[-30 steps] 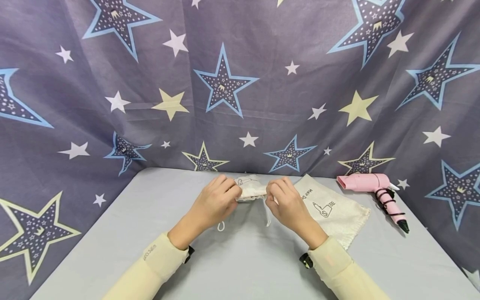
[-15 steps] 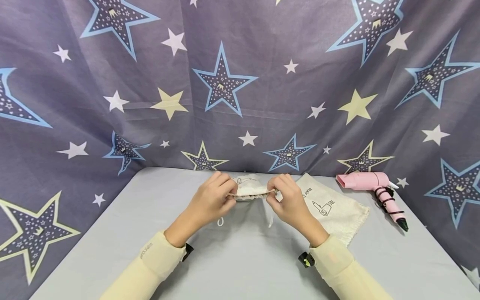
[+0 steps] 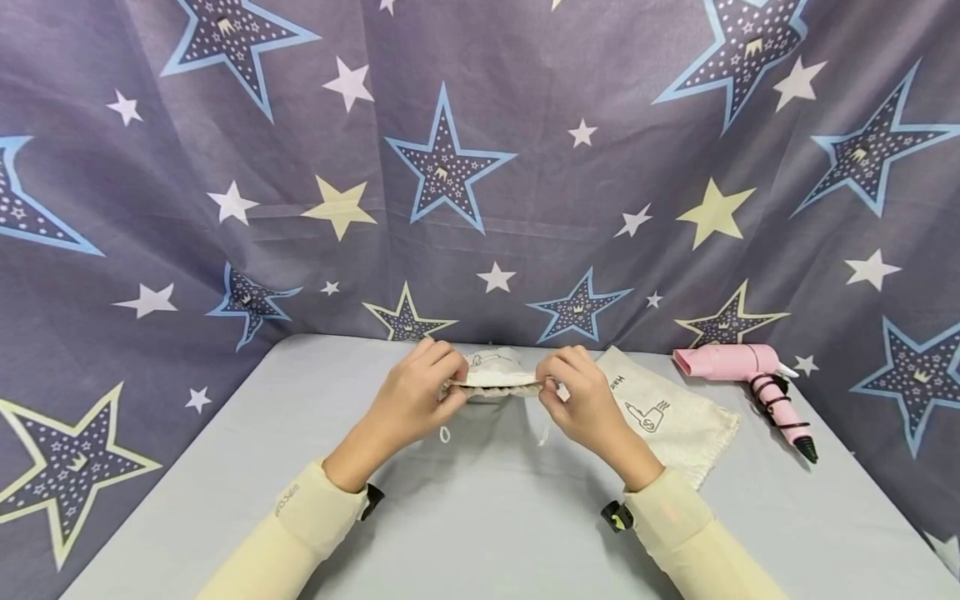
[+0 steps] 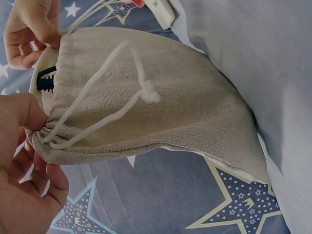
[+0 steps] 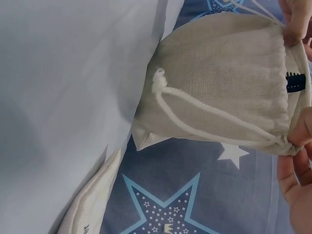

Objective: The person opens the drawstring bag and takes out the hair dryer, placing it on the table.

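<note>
A beige drawstring pouch (image 3: pixel 495 380) stands upright on the table near its back edge, held at the mouth between my two hands. My left hand (image 3: pixel 416 387) pinches the left end of the rim, thumb and fingers on the gathered cloth. At the other end, my right hand (image 3: pixel 581 392) pinches the rim likewise. The mouth is stretched wide, and a black ribbed piece (image 4: pixel 45 80) shows inside the pouch in the left wrist view; the rest of that item is hidden. A knotted white cord (image 5: pixel 160 83) hangs down the pouch's side.
To the right of the pouch, a flat cream bag (image 3: pixel 667 408) printed with a hair dryer drawing lies on the grey table (image 3: pixel 480 517). Farther right rests a pink hair dryer (image 3: pixel 731 363) with its black cord wound round the handle. A star-patterned curtain (image 3: pixel 480 167) hangs behind.
My hands have moved slightly apart, stretching the pouch's rim between them. Its mouth now shows as a wider dark slit. The cream bag and the hair dryer stay put.
</note>
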Motion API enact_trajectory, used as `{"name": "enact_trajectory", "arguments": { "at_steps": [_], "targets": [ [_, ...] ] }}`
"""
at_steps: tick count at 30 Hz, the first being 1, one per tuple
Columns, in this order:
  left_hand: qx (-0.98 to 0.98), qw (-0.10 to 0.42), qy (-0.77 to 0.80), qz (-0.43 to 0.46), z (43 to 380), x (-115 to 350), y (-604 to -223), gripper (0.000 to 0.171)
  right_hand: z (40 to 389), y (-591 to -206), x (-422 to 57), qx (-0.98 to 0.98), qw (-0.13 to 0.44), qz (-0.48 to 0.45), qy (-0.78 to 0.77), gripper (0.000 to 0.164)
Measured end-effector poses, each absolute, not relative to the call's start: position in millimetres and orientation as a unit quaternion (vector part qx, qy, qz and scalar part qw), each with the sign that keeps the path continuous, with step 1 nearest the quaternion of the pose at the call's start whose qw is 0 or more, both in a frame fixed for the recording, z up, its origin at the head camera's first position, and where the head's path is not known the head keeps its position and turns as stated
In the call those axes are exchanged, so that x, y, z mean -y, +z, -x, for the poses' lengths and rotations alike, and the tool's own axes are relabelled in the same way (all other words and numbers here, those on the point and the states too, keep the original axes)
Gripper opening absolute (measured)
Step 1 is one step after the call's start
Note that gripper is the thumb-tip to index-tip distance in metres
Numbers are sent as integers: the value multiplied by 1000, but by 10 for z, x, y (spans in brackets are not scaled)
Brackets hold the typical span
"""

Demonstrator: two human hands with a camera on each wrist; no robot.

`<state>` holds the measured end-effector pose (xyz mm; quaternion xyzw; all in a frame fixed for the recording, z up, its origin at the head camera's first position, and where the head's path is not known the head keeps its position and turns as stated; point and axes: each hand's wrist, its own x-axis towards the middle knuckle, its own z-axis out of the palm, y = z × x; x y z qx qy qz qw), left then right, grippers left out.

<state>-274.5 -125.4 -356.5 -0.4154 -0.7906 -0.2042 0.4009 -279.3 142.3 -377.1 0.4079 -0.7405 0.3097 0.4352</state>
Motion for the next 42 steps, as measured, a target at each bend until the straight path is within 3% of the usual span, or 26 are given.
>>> {"name": "enact_trajectory", "arguments": {
  "at_steps": [25, 31, 42],
  "targets": [
    [797, 431, -157, 394, 2819, 1382, -3517, 24, 2837, -3754, -1540, 734, 427, -463, 255, 23],
    [805, 415, -170, 389, 2799, 1361, -3533, 23, 2843, -3763, -1539, 736, 429, -463, 246, 23],
    [842, 363, -144, 373, 2775, 1395, -3518, 35, 2856, -3749, -1599, 750, 415, -453, 243, 23]
  ]
}}
